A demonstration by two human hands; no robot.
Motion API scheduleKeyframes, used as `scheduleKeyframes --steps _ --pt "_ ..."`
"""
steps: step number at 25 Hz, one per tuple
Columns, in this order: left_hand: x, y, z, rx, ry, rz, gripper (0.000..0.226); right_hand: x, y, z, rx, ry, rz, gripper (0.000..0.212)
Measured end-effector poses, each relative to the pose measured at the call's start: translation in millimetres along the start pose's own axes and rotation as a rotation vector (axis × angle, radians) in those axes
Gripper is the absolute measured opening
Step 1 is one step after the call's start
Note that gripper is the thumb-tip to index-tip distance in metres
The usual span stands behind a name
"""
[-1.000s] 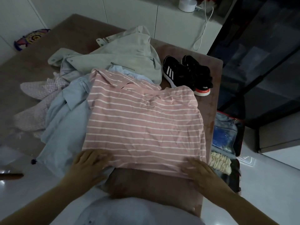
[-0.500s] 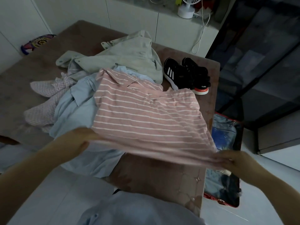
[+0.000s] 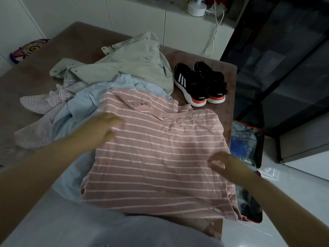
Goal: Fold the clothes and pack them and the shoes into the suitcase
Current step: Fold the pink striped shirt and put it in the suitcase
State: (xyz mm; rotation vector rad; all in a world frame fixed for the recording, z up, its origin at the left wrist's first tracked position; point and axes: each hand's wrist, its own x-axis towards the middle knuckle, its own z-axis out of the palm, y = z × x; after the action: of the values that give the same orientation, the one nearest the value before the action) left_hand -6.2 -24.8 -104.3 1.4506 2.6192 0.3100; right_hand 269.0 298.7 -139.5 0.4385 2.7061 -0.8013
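The worktop (image 3: 80, 43) is brown and carries all the loose garments. The pink striped shirt (image 3: 160, 157) lies unfolded at the centre of the view, collar toward 12 o'clock, its hem hanging over the worktop's near edge at 6 o'clock. The left hand (image 3: 101, 129) is at the shirt's 9 o'clock edge, level with the shoulder. It is motion-blurred, so whether its grip is spread or pinching the cloth cannot be told. The right hand (image 3: 226, 164) is over the shirt's 3 o'clock side. Its thumb and forefinger curl into a ring, but whether this grip pinches fabric cannot be told. The light blue shirt (image 3: 85, 104) lies crumpled under the striped shirt and shows at 9 to 11 o'clock. The checked garment (image 3: 44, 111) lies beside it at 9 o'clock. The beige jacket (image 3: 131, 68) is heaped at 12 o'clock, overlapping the blue shirt. The black shoes (image 3: 199, 82) stand side by side at 1 o'clock, just beside the jacket, heels toward the viewer. The suitcase (image 3: 249, 130) lies open on the floor at 3 to 4 o'clock, against the worktop's side, with items already inside. A white fan (image 3: 197, 8) stands on the cabinet at 1 o'clock.
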Motion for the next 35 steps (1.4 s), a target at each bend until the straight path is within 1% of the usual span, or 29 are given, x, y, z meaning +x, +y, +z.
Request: scheduleKeyframes --steps 1,2,3,5,6,7,8,9,10,12,14,15,16,17,18,20,21,22,23,24,25,27,28,29,31,32,33,34,35 --pt "17.9 -2.0 0.1 0.037 0.083 -0.081 0.05 22.2 -2.1 -9.0 0.007 0.153 -0.011 0.016" --pt "34.7 -1.2 1.8 0.079 0.115 -0.181 0.054 44.9 -1.0 -17.5 -0.001 0.24 0.011 0.026" --pt "59.3 -4.9 -1.7 0.089 0.117 -0.281 0.055 66.7 0.8 -26.2 0.001 0.28 0.074 0.037" --pt "92.5 -7.7 -3.9 0.119 -0.008 -0.367 0.044 105.0 3.0 -41.7 0.075 0.291 0.237 0.057" --pt "100.3 -9.2 -3.0 0.13 -0.044 -0.377 0.034 119.6 7.0 -44.3 0.105 0.292 0.299 0.061" --pt "104.9 -11.3 -3.1 0.139 -0.057 -0.381 0.026 130.0 12.2 -46.2 0.076 0.284 0.354 0.063" --pt "107.3 -12.2 -6.2 0.106 -0.03 -0.375 0.022 135.3 13.3 -49.1 -0.016 0.24 0.378 0.061" --pt "110.0 -10.9 -11.0 0.04 0.011 -0.363 0.02 135.3 11.9 -53.0 -0.106 0.202 0.356 0.057" --pt "112.8 -9.0 -16.7 -0.047 0.033 -0.348 0.018 131.9 8.4 -57.8 -0.136 0.181 0.28 0.051" --pt "118.2 -5.1 -30.0 -0.153 0.031 -0.294 0.014 116.6 -0.3 -65.0 -0.055 0.131 0.057 0.038" --pt "125.2 -3.4 -42.2 -0.161 0.016 -0.255 0.017 95.3 -9.7 -71.7 -0.078 -0.054 -0.11 0.03" --pt "130.8 -5.1 -45.6 -0.15 0.024 -0.256 0.022 90.5 -8.0 -73.0 -0.106 -0.146 -0.148 0.026" --pt "137.4 -7.3 -46.3 -0.132 0.042 -0.259 0.026 88.8 -6.7 -74.7 -0.114 -0.18 -0.154 0.023" --pt "142.8 -8.2 -45.0 -0.105 0.067 -0.263 0.028 90.7 -4.4 -75.8 -0.095 -0.11 -0.144 0.021" --pt "147.3 -8.0 -41.3 -0.06 0.107 -0.269 0.028 95.1 1.0 -77.8 -0.049 0.019 -0.102 0.021" --pt "152.6 -6.1 -29.4 0.098 0.184 -0.326 0.024 105.5 11.1 -81.0 0.057 0.307 0.022 0.032" --pt "152.0 -1.1 -22.5 0.175 0.2 -0.36 0.026 107.7 14.4 -79.8 0.078 0.373 0.058 0.04" --pt "146.1 4.4 -14.9 0.211 0.189 -0.385 0.033 106.0 17.7 -76.0 0.073 0.367 0.084 0.049" --pt "135.1 11.3 -7.0 0.195 0.162 -0.39 0.043 98.2 20.2 -69.2 0.049 0.317 0.093 0.054" --pt "119.5 17.8 1.1 0.158 0.153 -0.349 0.051 85.6 21.3 -59.5 0.006 0.25 0.081 0.053" --pt "98.4 22.9 11.4 0.127 0.184 -0.233 0.053 69.2 19.2 -48.9 -0.029 0.178 0.06 0.045" --pt "42.4 33.1 31.3 0.087 0.249 0.08 0.038 24.1 15.4 -21.5 -0.063 0.05 -0.049 0.025" --pt "9.5 35.3 41.7 0.087 0.211 0.187 0.029 -0.9 11.9 -6.0 -0.075 0.004 -0.118 0.018" --pt "-22.2 35.0 52.0 0.116 0.148 0.263 0.028 -23.3 11.0 9.0 -0.077 -0.041 -0.176 0.018" --pt "-75.8 32.9 70.2 0.174 -0.014 0.313 0.033 -56.2 18.0 36.4 -0.143 -0.108 -0.264 0.039" --pt "-96.7 34.8 76.6 0.161 -0.082 0.283 0.033 -66.7 24.0 47.3 -0.237 -0.124 -0.32 0.052" --pt "-114.8 36.5 83.0 0.14 -0.141 0.252 0.038 -74.5 31.6 55.9 -0.326 -0.134 -0.36 0.061" --pt "-127.1 38.4 87.2 0.123 -0.171 0.218 0.049 -78.4 37.8 60.2 -0.371 -0.146 -0.365 0.064" --pt "-135.2 36.1 94.0 0.145 -0.153 0.204 0.058 -78.1 42.3 61.2 -0.41 -0.145 -0.371 0.07"
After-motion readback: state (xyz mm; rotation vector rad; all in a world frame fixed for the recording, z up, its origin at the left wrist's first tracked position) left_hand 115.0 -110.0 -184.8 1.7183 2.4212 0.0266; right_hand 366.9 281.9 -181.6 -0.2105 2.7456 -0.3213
